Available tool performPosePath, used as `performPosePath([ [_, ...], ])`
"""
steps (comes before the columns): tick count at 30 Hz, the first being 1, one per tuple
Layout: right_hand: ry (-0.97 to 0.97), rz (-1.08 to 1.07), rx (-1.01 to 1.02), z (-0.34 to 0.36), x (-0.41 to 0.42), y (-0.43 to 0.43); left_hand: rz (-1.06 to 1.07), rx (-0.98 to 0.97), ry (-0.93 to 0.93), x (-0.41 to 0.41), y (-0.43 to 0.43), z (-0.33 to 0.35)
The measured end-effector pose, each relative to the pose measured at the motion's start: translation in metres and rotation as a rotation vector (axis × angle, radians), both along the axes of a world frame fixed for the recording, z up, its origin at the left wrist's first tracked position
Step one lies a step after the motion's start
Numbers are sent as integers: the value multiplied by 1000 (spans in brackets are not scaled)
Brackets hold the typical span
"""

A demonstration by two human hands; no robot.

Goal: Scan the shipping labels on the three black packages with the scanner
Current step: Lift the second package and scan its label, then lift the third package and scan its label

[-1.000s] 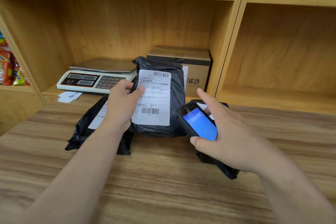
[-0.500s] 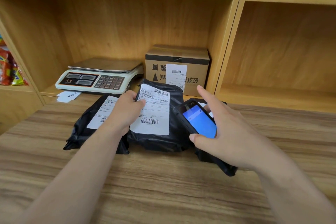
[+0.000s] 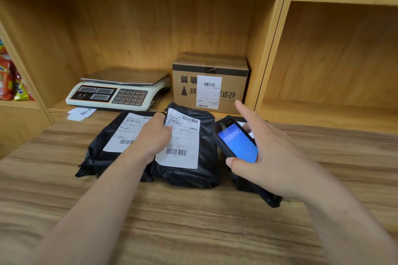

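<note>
Three black plastic packages lie side by side on the wooden counter. The left package (image 3: 101, 153) shows a white label. The middle package (image 3: 206, 157) lies flat with its white barcode label (image 3: 183, 146) facing up, and my left hand (image 3: 154, 135) grips its upper left edge. The right package (image 3: 256, 189) is mostly hidden under my right hand (image 3: 273, 157). That hand holds the black handheld scanner (image 3: 237, 142), blue screen up, index finger raised, just right of the middle package.
A white electronic scale (image 3: 116, 90) and a labelled cardboard box (image 3: 232, 84) sit on the shelf behind the packages. A paper slip (image 3: 80, 113) lies by the scale. Colourful snack packets (image 3: 10, 84) fill the far-left shelf. The shelf compartment (image 3: 327, 112) at right holds nothing.
My left hand has lowered the middle package from upright to flat on the counter, uncovering the cardboard box behind it. The scanner hand has stayed nearly in place.
</note>
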State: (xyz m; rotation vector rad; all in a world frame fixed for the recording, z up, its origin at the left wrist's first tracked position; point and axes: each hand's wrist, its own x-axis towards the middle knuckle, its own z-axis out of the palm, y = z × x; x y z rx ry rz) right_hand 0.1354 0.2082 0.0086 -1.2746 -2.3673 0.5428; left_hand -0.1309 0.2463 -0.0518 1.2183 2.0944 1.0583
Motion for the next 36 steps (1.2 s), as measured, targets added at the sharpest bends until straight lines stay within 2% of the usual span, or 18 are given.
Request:
performPosePath([
  [22, 39, 27, -9, 3, 1, -1, -134, -68, 320, 8, -3, -5],
  [28, 34, 13, 0, 4, 5, 1, -93, 80, 433, 3, -3, 0],
  [36, 49, -29, 17, 11, 15, 4, -97, 126, 486, 12, -11, 14],
])
